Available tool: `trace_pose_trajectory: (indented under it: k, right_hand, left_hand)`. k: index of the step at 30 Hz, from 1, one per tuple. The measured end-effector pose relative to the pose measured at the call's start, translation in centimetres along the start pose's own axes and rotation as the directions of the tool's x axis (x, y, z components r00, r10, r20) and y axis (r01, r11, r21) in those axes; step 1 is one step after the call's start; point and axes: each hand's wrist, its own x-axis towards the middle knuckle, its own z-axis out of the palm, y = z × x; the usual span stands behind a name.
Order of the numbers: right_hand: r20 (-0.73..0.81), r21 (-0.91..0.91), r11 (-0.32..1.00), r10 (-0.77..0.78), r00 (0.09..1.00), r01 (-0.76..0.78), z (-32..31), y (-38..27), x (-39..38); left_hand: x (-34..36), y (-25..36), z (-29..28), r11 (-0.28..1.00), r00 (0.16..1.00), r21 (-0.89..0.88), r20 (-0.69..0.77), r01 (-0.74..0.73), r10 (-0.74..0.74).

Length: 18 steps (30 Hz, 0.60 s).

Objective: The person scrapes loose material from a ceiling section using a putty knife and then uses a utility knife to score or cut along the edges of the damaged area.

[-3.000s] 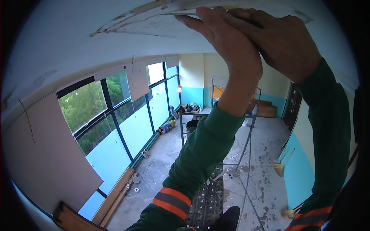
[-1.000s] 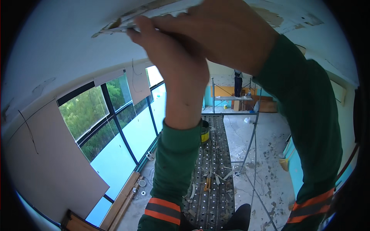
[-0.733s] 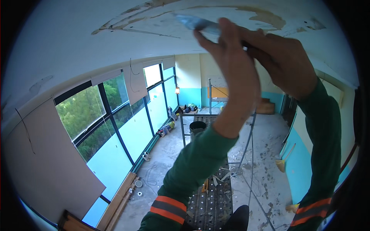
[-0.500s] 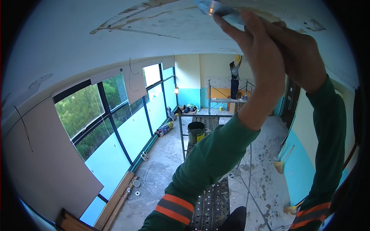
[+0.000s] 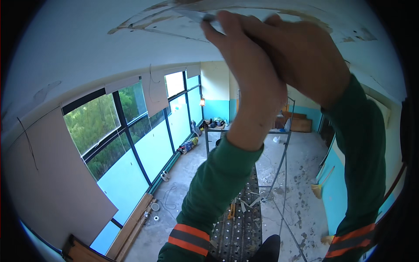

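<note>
Two hands (image 5: 251, 63) hold one scraper (image 5: 193, 15); patchy ceiling (image 5: 144, 46) above.

a room under renovation: the ceiling (image 5: 152, 46) toward twelve is scarred and patched, a perforated scaffold platform (image 5: 238, 231) toward six is littered with scraps (image 5: 243, 207), timber lengths (image 5: 131, 227) lie at seven, a broom (image 5: 317, 190) shows at four, and the bare floor (image 5: 301, 174) is blotched.
</note>
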Motion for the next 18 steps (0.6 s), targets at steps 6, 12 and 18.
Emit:
trace_pose_trajectory:
  k: [6, 12, 18]
  right_hand:
    - [-0.004, 0.547, 0.81, 0.256, 0.967, -0.212, 0.8, -1.1, -4.3]
    - [0.062, 0.712, 0.671, 0.234, 0.97, -0.207, 0.5, -1.7, -5.4]
    - [0.293, 0.903, 0.21, 0.335, 0.895, -0.374, -1.4, -3.7, -6.1]
  left_hand:
    - [-3.3, -1.2, 0.3, 0.961, 0.997, 0.275, -0.057, -0.029, 0.046]
    - [-4.0, -1.1, 0.3, 0.883, 0.989, 0.469, -0.115, -0.029, 0.093]
    - [-4.6, -0.2, 1.1, 0.893, 0.985, 0.444, -0.173, 0.071, 0.008]
